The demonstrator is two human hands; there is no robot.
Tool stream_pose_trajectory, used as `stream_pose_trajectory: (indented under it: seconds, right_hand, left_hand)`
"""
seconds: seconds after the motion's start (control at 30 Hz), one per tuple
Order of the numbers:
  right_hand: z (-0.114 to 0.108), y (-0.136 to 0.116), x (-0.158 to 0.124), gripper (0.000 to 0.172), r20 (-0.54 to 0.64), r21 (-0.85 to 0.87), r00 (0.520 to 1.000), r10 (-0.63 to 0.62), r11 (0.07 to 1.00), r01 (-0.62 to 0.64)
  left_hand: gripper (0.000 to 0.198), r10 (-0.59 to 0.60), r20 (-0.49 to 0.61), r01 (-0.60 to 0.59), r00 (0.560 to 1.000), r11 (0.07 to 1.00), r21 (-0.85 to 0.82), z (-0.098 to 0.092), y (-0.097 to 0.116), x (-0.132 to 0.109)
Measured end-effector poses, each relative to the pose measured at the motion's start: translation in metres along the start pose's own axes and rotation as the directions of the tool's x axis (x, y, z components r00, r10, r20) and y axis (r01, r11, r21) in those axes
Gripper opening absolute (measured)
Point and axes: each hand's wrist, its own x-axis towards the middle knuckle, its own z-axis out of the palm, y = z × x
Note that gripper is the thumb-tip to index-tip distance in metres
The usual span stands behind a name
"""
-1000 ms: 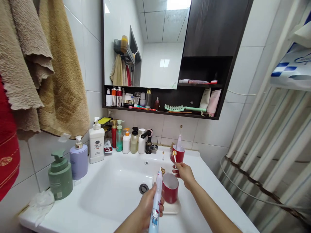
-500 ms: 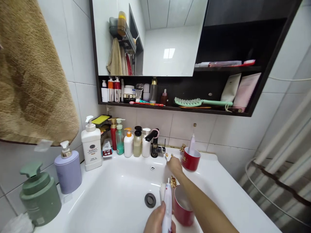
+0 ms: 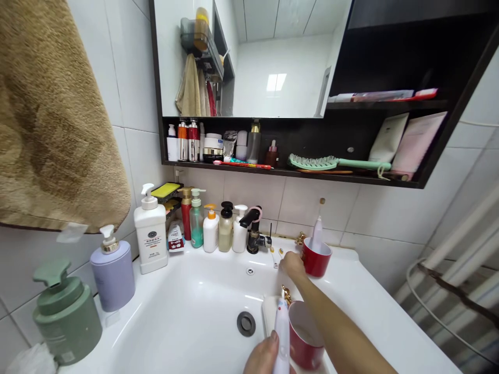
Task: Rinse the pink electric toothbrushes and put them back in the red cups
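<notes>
My left hand (image 3: 262, 357) is closed around a white electric toothbrush handle (image 3: 282, 335), held upright at the bottom, its bare metal shaft pointing up with no brush head on it. My right hand (image 3: 293, 264) reaches to the back rim of the sink, fingers curled and mostly hidden from me. By its fingertips lie small white pieces (image 3: 276, 264) with yellowish ends, perhaps brush heads. Just right of that hand stands a red cup (image 3: 316, 259) holding another electric toothbrush (image 3: 317, 231). A second red cup (image 3: 306, 337) is beside the left hand, partly behind my right forearm.
The white sink basin (image 3: 195, 311) has a dark drain (image 3: 246, 324). At the back is a black faucet (image 3: 253, 234). Several pump bottles (image 3: 211, 232) line the left and back rim. Above hangs a dark mirror cabinet (image 3: 331, 179) with a green hairbrush (image 3: 315, 163).
The view has shifted slightly, so everything sits a little farther right. My right hand has drawn slightly away from the small white pieces. The left hand still holds the toothbrush handle.
</notes>
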Motion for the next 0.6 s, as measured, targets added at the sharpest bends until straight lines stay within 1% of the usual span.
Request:
stream_pose_trajectory:
  seconds: [0.1,0.17,0.23,0.33,0.43,0.5,0.6]
  right_hand:
    - [-0.015,0.001,-0.023,0.025,0.153,0.219,0.986,0.066,0.971,-0.099]
    - [-0.031,0.005,-0.049,0.023,0.235,0.382,0.971,0.053,0.913,-0.142]
    - [-0.048,0.01,-0.08,0.02,0.283,0.542,0.959,-0.002,0.825,-0.158]
    - [-0.073,0.02,-0.129,0.013,0.304,0.723,0.946,-0.112,0.673,-0.153]
    - [-0.091,0.028,-0.168,0.015,0.302,0.822,0.937,-0.179,0.547,-0.16]
    - [-0.099,0.034,-0.19,0.014,0.299,0.858,0.937,-0.179,0.481,-0.181]
    - [-0.108,0.048,-0.213,0.014,0.295,0.891,0.949,-0.114,0.392,-0.23]
  left_hand:
    - [0.057,-0.033,0.037,0.036,0.999,0.997,-0.065,0.002,-0.001,-0.002]
    - [0.056,-0.076,0.079,0.082,0.994,0.993,-0.087,0.005,-0.002,-0.008]
    - [0.054,-0.095,0.121,0.106,0.988,0.99,-0.092,0.009,-0.004,-0.017]
    - [0.051,-0.112,0.19,0.125,0.975,0.99,-0.06,0.02,-0.007,-0.034]
    - [0.046,-0.146,0.231,0.153,0.962,0.988,-0.012,0.032,-0.014,-0.051]
    - [0.039,-0.166,0.237,0.171,0.957,0.985,-0.003,0.039,-0.021,-0.063]
    - [0.031,-0.204,0.283,0.205,0.937,0.978,0.025,0.046,-0.031,-0.081]
